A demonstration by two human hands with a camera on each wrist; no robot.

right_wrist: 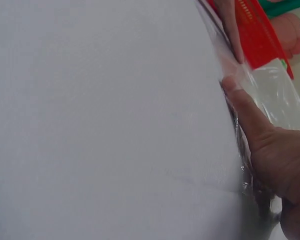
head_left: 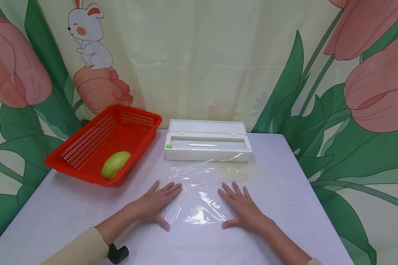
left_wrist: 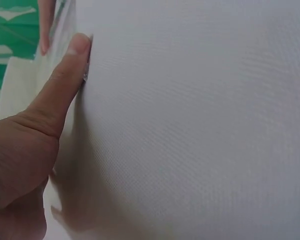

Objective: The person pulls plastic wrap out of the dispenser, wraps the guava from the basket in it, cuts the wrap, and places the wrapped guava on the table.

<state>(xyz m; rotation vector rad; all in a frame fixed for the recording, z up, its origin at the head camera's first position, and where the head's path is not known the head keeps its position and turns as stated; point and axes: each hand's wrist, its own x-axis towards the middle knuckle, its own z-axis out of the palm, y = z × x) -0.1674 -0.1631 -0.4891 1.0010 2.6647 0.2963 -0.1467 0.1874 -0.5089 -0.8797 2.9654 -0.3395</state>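
1. The left hand [head_left: 156,205] and right hand [head_left: 242,207] lie flat, fingers straight, pressing a sheet of film [head_left: 203,191] onto the table [head_left: 285,191].
2. The film runs from the white dispenser [head_left: 208,145] toward the person.
3. To smooth it well, stroke outward from the middle; its edges are probably wrinkled, though glare hides them.
4. A mango [head_left: 115,164] sits in the red basket [head_left: 86,147], left of the dispenser.

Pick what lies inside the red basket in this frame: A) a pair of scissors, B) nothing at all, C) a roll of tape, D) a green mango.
D: in the head view a single green mango lies in the near end of the red basket, left of the white wrap box, while both hands rest flat on the film.
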